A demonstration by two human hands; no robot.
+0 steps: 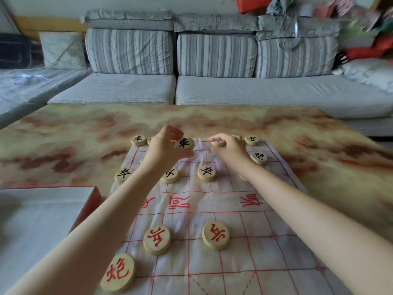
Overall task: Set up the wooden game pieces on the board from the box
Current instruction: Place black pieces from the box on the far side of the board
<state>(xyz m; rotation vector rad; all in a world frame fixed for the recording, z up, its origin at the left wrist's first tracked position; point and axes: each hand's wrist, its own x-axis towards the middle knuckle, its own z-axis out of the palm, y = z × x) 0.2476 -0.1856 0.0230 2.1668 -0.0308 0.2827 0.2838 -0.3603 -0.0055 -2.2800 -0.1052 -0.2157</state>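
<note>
Sofa: a grey striped sofa point(212, 88) runs across the room beyond both hands; red and coloured bags point(361, 28) are heaped past the right hand.
Table: the table point(63, 135) has a marbled tan-and-rust top that spreads wide on either side of the hands.
Board: a creased white cloth board point(212, 262) with a red grid lies under both forearms.
Box: a red-sided box point(42, 220) sits just outside the left forearm, off the cloth.
Left hand: the left hand point(163, 150) is raised over the far rows, thumb and fingers pinching a black-marked disc point(184, 143).
Right hand: the right hand point(229, 147), just beside the left, curls its fingertips round a far-row disc point(218, 143); whether that disc touches the cloth cannot be told.
Black pieces: the black pieces point(206, 173) lie around both hands.
Red pieces: of the red pieces point(215, 235), one lies between the forearms and two by the left forearm.
</note>
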